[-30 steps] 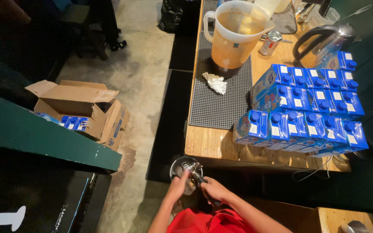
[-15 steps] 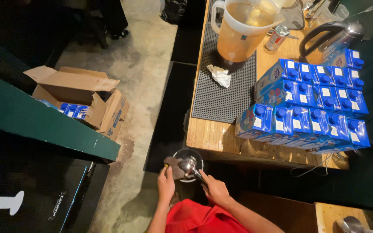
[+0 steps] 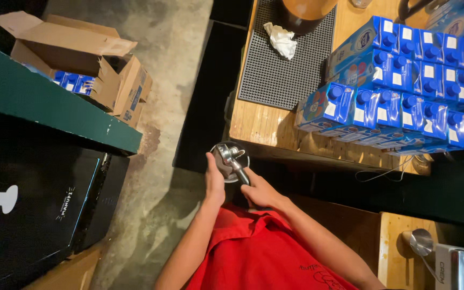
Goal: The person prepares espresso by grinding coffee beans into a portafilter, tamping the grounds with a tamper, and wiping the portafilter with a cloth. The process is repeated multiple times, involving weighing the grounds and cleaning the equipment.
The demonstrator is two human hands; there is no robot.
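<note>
Both hands are on a metal portafilter (image 3: pixel 230 161), held low in front of the red shirt (image 3: pixel 259 252), just below the edge of the wooden counter (image 3: pixel 267 123). The left hand (image 3: pixel 214 180) curls closed around the round basket's rim; the right hand (image 3: pixel 259 192) wraps tight on the handle. Blue cartons (image 3: pixel 398 96) are stacked on the counter beside a black bar mat (image 3: pixel 280 70) with a crumpled white cloth (image 3: pixel 283 40)

Wooden table (image 3: pixel 267 124) carries blue cartons (image 3: pixel 404 80) and black mat (image 3: pixel 285 70).
</note>
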